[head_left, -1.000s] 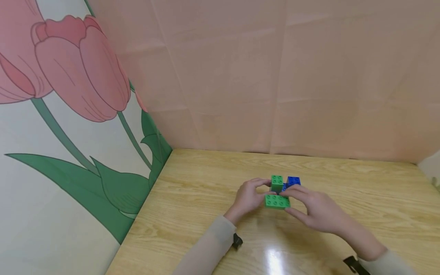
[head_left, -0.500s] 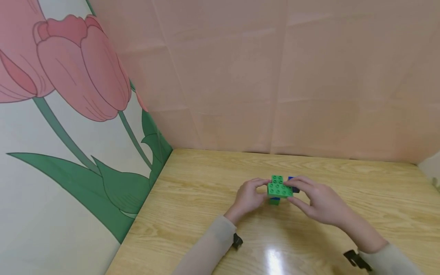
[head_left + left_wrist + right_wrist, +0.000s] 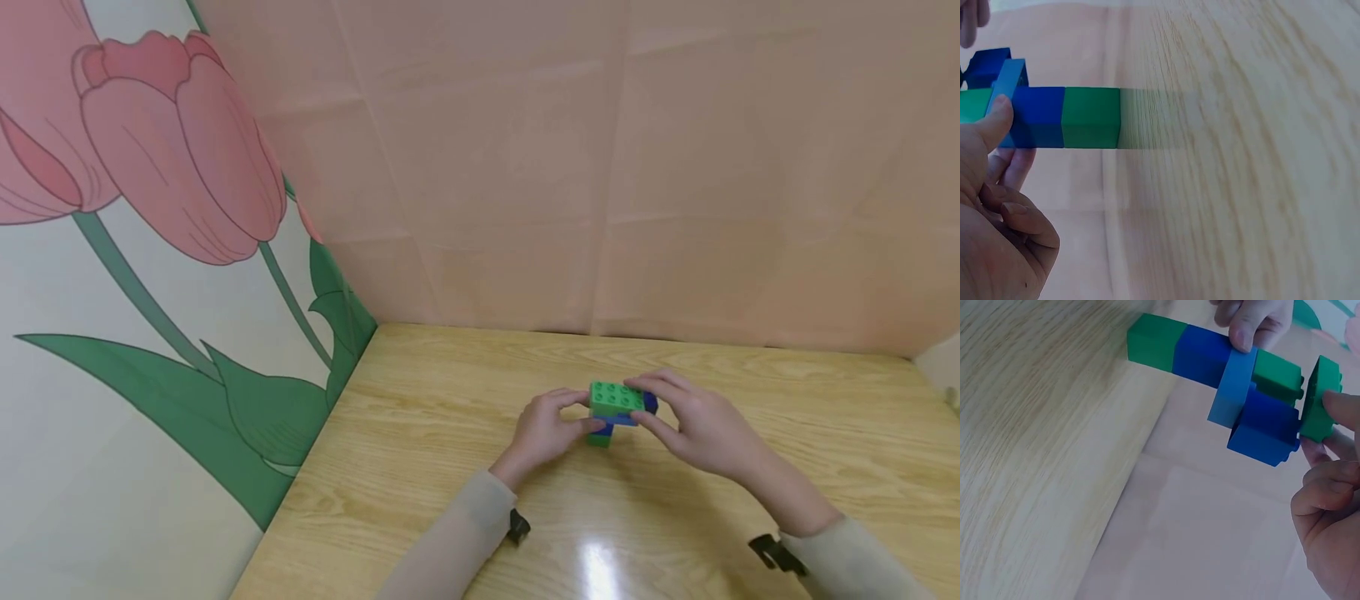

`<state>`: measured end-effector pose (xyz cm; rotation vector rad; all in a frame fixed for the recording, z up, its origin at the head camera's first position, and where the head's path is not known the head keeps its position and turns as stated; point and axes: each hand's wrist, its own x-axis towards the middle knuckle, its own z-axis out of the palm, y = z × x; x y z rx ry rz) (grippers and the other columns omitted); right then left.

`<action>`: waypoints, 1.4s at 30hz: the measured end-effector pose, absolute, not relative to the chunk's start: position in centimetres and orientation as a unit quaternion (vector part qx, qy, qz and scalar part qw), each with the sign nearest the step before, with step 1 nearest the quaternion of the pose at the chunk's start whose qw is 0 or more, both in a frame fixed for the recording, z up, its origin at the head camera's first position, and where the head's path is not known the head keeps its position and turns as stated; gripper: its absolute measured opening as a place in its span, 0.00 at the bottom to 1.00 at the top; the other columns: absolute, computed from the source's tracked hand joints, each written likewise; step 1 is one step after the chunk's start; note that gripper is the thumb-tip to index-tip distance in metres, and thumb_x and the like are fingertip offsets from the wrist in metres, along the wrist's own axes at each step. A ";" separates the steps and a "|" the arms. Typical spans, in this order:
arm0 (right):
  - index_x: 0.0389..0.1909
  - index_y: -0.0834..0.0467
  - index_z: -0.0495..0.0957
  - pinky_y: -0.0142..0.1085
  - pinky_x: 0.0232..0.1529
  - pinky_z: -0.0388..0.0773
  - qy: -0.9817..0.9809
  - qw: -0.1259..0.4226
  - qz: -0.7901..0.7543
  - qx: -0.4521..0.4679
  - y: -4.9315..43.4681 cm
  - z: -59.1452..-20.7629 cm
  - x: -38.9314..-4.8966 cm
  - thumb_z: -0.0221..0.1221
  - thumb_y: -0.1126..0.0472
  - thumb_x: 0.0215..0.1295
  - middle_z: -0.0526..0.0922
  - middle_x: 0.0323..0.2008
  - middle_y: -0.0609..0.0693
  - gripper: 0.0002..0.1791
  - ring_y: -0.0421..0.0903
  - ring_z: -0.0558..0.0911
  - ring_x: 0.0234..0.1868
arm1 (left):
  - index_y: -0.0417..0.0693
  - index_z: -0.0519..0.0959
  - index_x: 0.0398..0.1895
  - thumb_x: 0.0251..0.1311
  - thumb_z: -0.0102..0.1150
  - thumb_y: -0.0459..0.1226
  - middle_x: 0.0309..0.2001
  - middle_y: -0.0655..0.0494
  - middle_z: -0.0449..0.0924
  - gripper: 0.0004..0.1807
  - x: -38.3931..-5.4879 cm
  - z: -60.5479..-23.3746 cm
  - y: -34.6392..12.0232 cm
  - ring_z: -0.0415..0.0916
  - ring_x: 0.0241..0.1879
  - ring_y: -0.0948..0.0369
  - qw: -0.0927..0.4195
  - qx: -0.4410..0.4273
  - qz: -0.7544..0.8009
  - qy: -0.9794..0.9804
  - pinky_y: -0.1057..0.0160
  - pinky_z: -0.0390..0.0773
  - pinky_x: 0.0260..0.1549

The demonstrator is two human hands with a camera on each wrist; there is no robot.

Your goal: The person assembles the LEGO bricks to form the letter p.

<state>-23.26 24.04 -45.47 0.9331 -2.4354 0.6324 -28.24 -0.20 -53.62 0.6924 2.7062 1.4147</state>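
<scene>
My left hand (image 3: 547, 429) grips a stack of toy building bricks, thumb on its long light blue brick (image 3: 1233, 387). Below that come a dark blue brick (image 3: 1204, 355) and a green brick (image 3: 1157, 344) at the table. Above it, side by side, sit a small green brick (image 3: 1279, 375) and a dark blue brick (image 3: 1264, 428), studs up. My right hand (image 3: 705, 429) pinches a longer green brick (image 3: 1322, 400) between thumb and fingers. It lies just over the studs of the upper pair, slightly tilted, and hides most of the stack's top in the head view.
Everything stands on a wood-grain table (image 3: 420, 433). Behind its far edge hangs a creased pink cloth (image 3: 487, 167). At the left rises a panel with printed tulips (image 3: 180, 150). A black strap (image 3: 776, 554) shows at the right wrist.
My right hand has lifted the longer green brick from in front of the stack up and back to over its top. The left hand has stayed in place on the stack.
</scene>
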 end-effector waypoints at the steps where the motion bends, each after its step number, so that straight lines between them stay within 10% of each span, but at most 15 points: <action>1: 0.60 0.61 0.80 0.45 0.34 0.86 -0.885 0.227 0.228 0.336 24.1 -45.5 -23.3 0.74 0.66 0.59 0.83 0.53 0.51 0.27 0.49 0.87 0.40 | 0.66 0.84 0.61 0.62 0.70 0.57 0.54 0.79 0.81 0.25 -28.2 -53.6 -0.2 0.77 0.58 0.70 0.005 0.220 0.450 0.865 0.56 0.75 0.61; 17: 0.63 0.61 0.79 0.42 0.32 0.84 -0.901 0.208 0.221 0.311 24.5 -45.3 -24.0 0.72 0.63 0.63 0.82 0.55 0.54 0.27 0.48 0.86 0.38 | 0.64 0.85 0.60 0.62 0.69 0.58 0.54 0.76 0.82 0.25 -28.2 -53.5 -0.1 0.78 0.58 0.67 0.002 0.213 0.438 0.873 0.56 0.76 0.61; 25: 0.64 0.60 0.79 0.57 0.40 0.85 -0.909 0.180 0.231 0.298 24.6 -45.1 -24.2 0.70 0.60 0.67 0.81 0.57 0.58 0.25 0.59 0.86 0.48 | 0.64 0.84 0.61 0.62 0.68 0.59 0.55 0.76 0.82 0.26 -28.1 -53.6 -0.1 0.77 0.58 0.69 0.002 0.210 0.440 0.873 0.56 0.76 0.61; 42: 0.62 0.55 0.81 0.43 0.36 0.83 -0.909 0.151 0.255 0.292 24.5 -45.1 -25.1 0.69 0.53 0.70 0.83 0.55 0.53 0.23 0.45 0.83 0.43 | 0.65 0.85 0.59 0.62 0.68 0.58 0.53 0.77 0.82 0.24 -28.1 -53.7 0.0 0.78 0.57 0.69 -0.008 0.216 0.441 0.871 0.57 0.77 0.60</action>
